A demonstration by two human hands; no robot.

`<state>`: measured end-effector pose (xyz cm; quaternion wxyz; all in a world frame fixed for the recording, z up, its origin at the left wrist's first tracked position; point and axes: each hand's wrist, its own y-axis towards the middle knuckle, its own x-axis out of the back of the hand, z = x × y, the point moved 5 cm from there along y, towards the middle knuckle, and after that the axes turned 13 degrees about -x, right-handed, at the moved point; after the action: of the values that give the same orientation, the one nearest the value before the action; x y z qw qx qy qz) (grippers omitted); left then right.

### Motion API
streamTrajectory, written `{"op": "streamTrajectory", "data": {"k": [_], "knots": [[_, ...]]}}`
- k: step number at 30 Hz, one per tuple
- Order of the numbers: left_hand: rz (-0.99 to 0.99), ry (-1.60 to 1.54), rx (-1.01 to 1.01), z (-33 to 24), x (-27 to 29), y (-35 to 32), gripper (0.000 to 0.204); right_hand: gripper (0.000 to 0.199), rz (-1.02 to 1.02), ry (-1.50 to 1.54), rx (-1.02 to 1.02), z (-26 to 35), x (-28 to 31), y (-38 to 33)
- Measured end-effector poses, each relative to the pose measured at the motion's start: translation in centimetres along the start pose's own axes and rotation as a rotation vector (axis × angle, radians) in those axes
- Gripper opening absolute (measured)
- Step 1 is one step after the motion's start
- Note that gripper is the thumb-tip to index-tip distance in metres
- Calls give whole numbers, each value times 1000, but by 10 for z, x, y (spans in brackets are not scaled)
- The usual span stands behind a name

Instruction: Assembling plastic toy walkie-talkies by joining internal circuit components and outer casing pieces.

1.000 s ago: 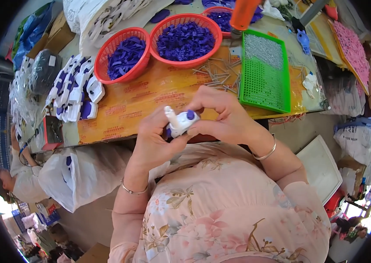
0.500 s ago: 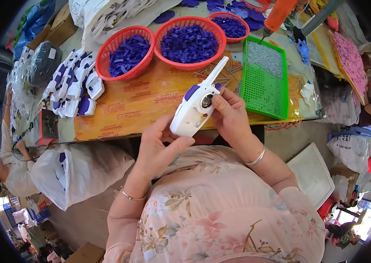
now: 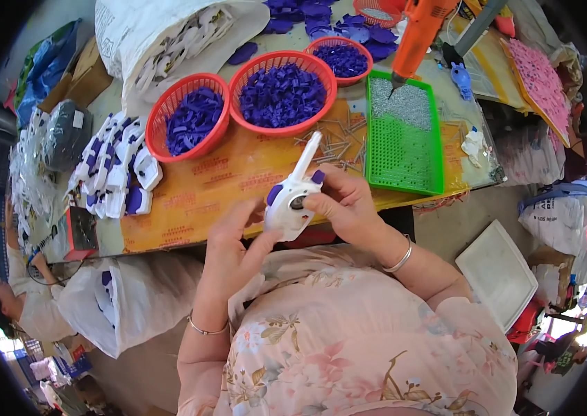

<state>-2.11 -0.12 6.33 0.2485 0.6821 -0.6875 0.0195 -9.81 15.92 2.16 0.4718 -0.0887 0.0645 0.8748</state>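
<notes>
Both my hands hold a white plastic housing (image 3: pixel 281 219) just off the table's front edge. It has a long narrow stem pointing up and away, purple pieces on its sides and a round dark part in its face. My left hand (image 3: pixel 232 243) grips its lower left end, thumb along the bottom. On the other side my right hand (image 3: pixel 349 208) grips it, with the thumb pressed by the round part and the fingers behind. The underside of the housing is hidden.
Red baskets of small purple parts (image 3: pixel 281 93) stand beyond my hands. A green tray (image 3: pixel 404 163) holds small metal screws under an orange power screwdriver (image 3: pixel 415 41). White-and-purple housings (image 3: pixel 116 166) pile up at left. A person (image 3: pixel 26 295) sits at far left.
The housing has come down and slightly left, nearer my body, with both hands still on it. Its stem points more steeply away. The whole view has shifted a little.
</notes>
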Motion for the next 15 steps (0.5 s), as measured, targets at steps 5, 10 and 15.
{"op": "streamTrajectory", "data": {"k": [5,10,15], "knots": [[-67,163,-290,-38,-1,53,28,24,27,-308,130,19,-4,3],[54,94,-258,-28,-18,81,3,30,-27,-469,264,28,4,0],[18,-54,-110,-18,-21,87,10,36,-130,-566,332,49,23,-5]]}}
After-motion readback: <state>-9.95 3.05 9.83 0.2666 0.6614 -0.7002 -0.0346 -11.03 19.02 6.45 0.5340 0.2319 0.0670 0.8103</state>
